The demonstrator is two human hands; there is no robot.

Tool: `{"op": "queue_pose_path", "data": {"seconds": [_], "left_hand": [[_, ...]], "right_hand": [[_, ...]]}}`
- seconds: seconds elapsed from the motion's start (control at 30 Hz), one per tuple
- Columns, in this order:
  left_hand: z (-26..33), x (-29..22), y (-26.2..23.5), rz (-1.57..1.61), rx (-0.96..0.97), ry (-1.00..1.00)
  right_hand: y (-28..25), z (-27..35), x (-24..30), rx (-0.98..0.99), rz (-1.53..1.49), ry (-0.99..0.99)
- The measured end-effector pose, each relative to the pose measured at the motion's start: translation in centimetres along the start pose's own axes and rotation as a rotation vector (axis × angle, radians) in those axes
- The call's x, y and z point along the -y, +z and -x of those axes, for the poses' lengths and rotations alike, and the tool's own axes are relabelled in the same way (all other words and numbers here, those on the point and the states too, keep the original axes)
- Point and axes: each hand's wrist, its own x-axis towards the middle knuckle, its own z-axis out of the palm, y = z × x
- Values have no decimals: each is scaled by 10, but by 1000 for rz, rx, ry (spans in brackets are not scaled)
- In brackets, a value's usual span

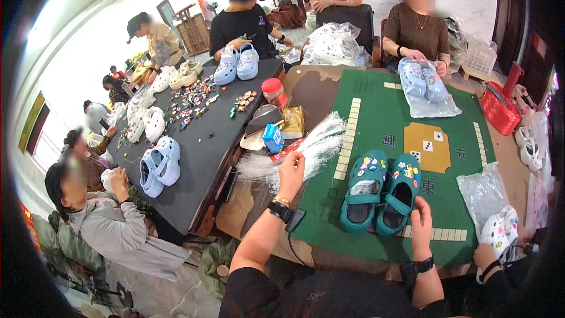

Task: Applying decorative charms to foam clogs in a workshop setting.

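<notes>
A pair of dark green clogs with colourful charms lies before me on the green mat, the left clog beside the right clog. Clear plastic shows inside the left one. My left hand is raised at the near end of a bundle of thin white strands, fingers pinched together. Whatever they may hold is too small to make out. Beside the right clog's heel stands my right hand, fingers stretched upward, with nothing visible in it. Whether its fingertips touch the clog I cannot tell.
A blue box, a red-lidded jar and a yellow packet stand left of the mat. Blue clogs and loose charms cover the black table. A person opposite handles bagged clogs; another holds a white clog at right.
</notes>
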Motion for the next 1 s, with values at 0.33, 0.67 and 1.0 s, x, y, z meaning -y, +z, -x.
{"op": "queue_pose_path", "data": {"seconds": [0.33, 0.67, 1.0], "left_hand": [[7, 13, -7, 92, 63, -32], [36, 10, -8, -39, 119, 187], [46, 19, -15, -28, 103, 286]], "right_hand": [[69, -20, 112, 37, 180, -410], [233, -66, 74, 386, 251, -348], [275, -68, 54, 348, 428, -414]]}}
